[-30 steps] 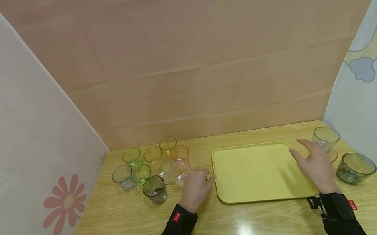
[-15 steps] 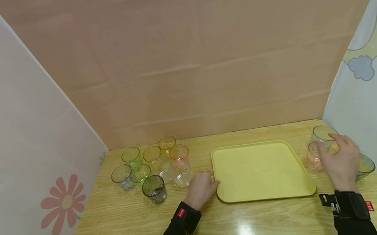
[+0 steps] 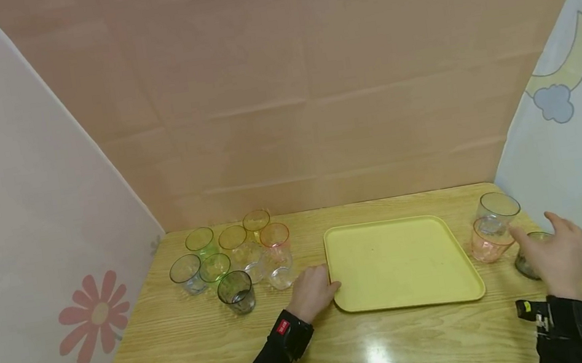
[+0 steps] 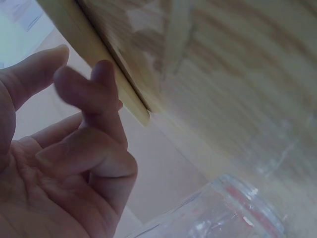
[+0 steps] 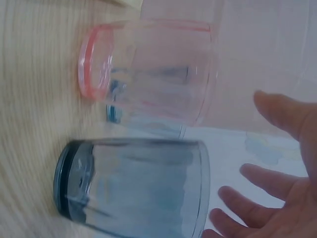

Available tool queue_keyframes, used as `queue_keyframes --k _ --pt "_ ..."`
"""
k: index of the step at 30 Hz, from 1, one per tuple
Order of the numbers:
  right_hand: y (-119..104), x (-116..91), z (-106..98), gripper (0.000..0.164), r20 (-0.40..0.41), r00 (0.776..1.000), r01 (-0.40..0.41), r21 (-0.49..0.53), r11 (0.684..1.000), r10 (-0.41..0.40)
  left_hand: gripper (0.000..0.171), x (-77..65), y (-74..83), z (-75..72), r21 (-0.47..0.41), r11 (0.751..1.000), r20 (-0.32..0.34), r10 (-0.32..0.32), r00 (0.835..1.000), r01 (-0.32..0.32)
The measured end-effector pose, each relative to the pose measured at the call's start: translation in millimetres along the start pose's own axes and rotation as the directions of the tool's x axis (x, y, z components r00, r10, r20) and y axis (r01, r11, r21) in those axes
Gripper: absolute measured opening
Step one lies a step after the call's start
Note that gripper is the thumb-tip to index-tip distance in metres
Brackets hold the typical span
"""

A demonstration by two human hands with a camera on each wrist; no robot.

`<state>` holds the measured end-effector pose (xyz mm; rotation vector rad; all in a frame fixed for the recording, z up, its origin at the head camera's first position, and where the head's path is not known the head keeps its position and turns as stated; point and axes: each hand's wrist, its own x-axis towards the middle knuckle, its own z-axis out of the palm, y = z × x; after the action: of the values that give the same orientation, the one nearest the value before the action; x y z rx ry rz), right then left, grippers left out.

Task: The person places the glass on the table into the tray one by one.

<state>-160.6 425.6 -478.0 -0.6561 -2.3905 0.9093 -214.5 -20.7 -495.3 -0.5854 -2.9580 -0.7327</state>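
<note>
My right hand (image 3: 560, 258) is spread beside a dark grey glass (image 3: 528, 266), partly hiding it. In the right wrist view a gap shows between the fingers (image 5: 277, 183) and this upright glass (image 5: 143, 186). Just left of it stands a pink-tinted glass (image 3: 486, 248), with a clear glass (image 3: 500, 205) behind. My left hand (image 3: 309, 295) lies at the left edge of a yellow tray (image 3: 403, 262), the thumb by its rim. Its fingers are loosely curled in the left wrist view, with nothing seen in them. Whether the thumb touches the rim is unclear.
Several tinted glasses stand close together on the left of the wooden table (image 3: 171, 359), among them a smoky grey glass (image 3: 237, 294) and a red-rimmed glass (image 3: 274, 236). A brown backdrop (image 3: 309, 111) rises behind. Printed white sheets flank the table.
The right hand has moved rightward, past the pink and clear glasses to the dark grey one. My left hand has shifted slightly right to the tray's edge.
</note>
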Motion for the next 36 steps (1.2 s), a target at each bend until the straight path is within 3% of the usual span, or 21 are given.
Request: queue_keyframes --k 3,5,14,21,30,36 --pt "0 0 -8 0.092 0.124 0.991 -0.049 -0.060 0.997 0.056 0.035 -0.1 0.2 0.6 0.011 1.000 0.003 -0.003 1.000 0.003" --pt "-26 -12 -23 0.092 0.187 0.976 -0.098 -0.085 0.992 0.112 0.037 0.0 0.2 0.9 0.014 1.000 0.006 -0.003 1.000 0.003" --pt "-16 -11 -30 0.098 0.252 0.963 -0.065 -0.119 0.991 0.093 0.033 2.1 1.6 3.4 0.001 1.000 0.043 -0.001 0.999 0.001" --pt "-10 -8 -31 0.105 0.336 0.921 -0.137 -0.188 0.972 0.195 0.028 7.3 2.6 2.5 -0.025 0.999 0.100 -0.035 0.994 0.038" --pt "-11 -11 -28 0.107 0.313 0.913 -0.193 -0.228 0.954 0.260 0.029 11.4 2.9 0.6 -0.128 0.986 0.157 -0.083 0.984 0.103" --pt "-3 -6 -23 0.107 0.242 0.943 -0.195 -0.147 0.970 0.226 0.023 13.1 2.4 1.0 -0.208 0.969 0.192 -0.094 0.977 0.134"
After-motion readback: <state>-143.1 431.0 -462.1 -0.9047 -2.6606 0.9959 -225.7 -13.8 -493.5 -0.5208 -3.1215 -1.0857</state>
